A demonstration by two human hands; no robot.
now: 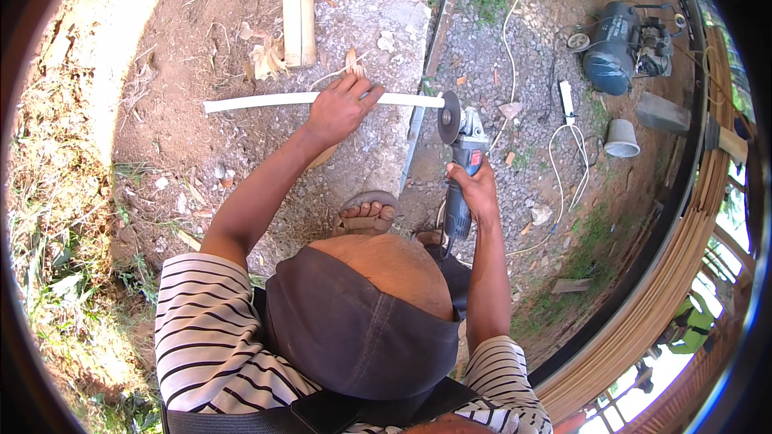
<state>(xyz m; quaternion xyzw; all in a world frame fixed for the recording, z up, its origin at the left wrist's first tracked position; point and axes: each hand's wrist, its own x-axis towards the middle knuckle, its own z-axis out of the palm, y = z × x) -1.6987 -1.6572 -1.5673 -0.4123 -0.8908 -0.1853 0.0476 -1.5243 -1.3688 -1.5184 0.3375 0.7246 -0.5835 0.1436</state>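
A long, thin white rod [257,102] lies crosswise in front of me, with its left end raised or resting over bare soil. My left hand [342,108] is closed around its middle, over a rough concrete strip. In my right hand [476,189] is a grey angle grinder [458,213], gripped around its body with the head pointing away from me. Its dark cutting disc [449,118] stands right at the right end of the rod. Whether disc and rod touch, or whether the disc spins, I cannot tell.
A bamboo pole [298,12] lies ahead. My sandalled foot [367,213] is near, beneath the rod. On the gravel to the right are an extension socket [567,100] with looped cable, a pale bucket [622,139] and a blue air compressor [613,48]. Long strips [643,305] line the right edge.
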